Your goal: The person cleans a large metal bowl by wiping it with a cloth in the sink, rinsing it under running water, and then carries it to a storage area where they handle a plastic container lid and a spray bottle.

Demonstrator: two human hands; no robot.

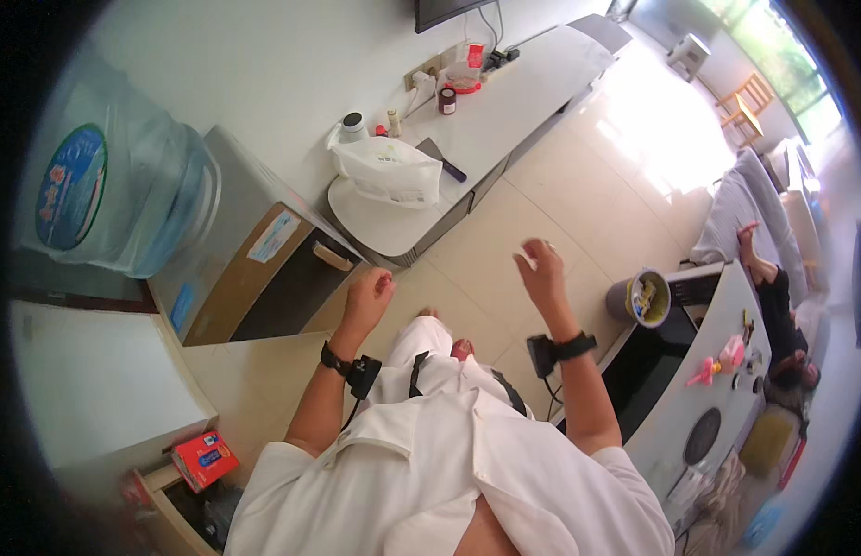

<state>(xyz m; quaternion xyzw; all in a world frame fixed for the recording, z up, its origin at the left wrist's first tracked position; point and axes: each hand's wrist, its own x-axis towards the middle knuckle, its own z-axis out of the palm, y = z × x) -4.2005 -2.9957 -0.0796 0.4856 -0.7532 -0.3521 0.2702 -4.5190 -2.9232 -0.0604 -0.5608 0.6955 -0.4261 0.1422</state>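
My left hand (367, 300) is raised in front of the water dispenser (263, 271), its fingers curled, with nothing visible in it. To the right, my right hand (543, 271) hangs over the tiled floor, fingers bent and apart, holding nothing. Both wrists wear black straps with small devices. Beyond my hands stands a long white low cabinet (500, 132). On its near end lie a white plastic bag (388, 170) and a cleaver-like knife (444, 161) with a black handle. A dark-lidded jar (447, 101) and a small bottle (393, 123) stand farther back.
A large water bottle (124, 187) tops the dispenser. At right, a waste bin (639, 299) stands against a coffee table (708, 389) bearing pink items. A person (781, 313) lies on the sofa behind it. A red package (204, 461) sits on an open drawer (159, 500) at lower left.
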